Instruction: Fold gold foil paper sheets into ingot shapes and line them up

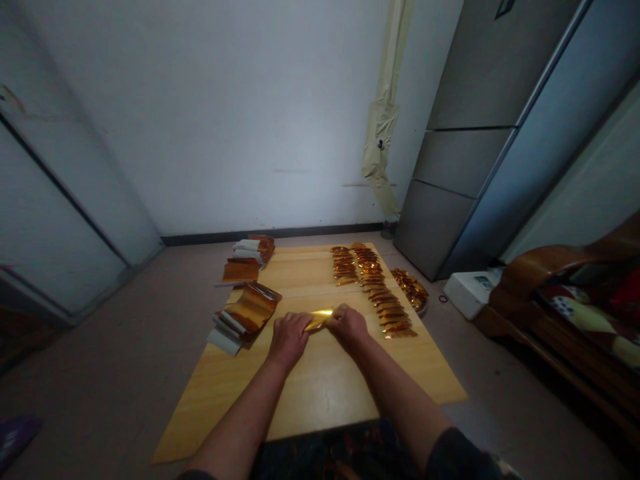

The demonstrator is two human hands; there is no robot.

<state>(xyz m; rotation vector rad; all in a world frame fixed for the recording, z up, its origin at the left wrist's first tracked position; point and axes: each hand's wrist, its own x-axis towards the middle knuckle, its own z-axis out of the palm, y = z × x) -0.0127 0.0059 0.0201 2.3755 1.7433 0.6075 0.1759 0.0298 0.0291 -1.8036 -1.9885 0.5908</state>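
Note:
Between my two hands is a piece of gold foil paper [320, 320], folded narrow and held just over the wooden board. My left hand [291, 337] is closed on its left end. At the right end, the fingers of my right hand [349, 323] pinch it. To the left lie stacks of gold foil sheets [254, 308] with pale backs, curled and fanned out. On the right, folded gold foil pieces [387, 310] overlap in long rows, several to each row.
The pale wooden board [320, 393] fills the space before me. Off its right edge stands a round container of folded foil pieces [411, 288]. Further right are a grey refrigerator [450, 187], a white box [469, 292] and a wooden bench [550, 340]. A wall [260, 120] rises behind.

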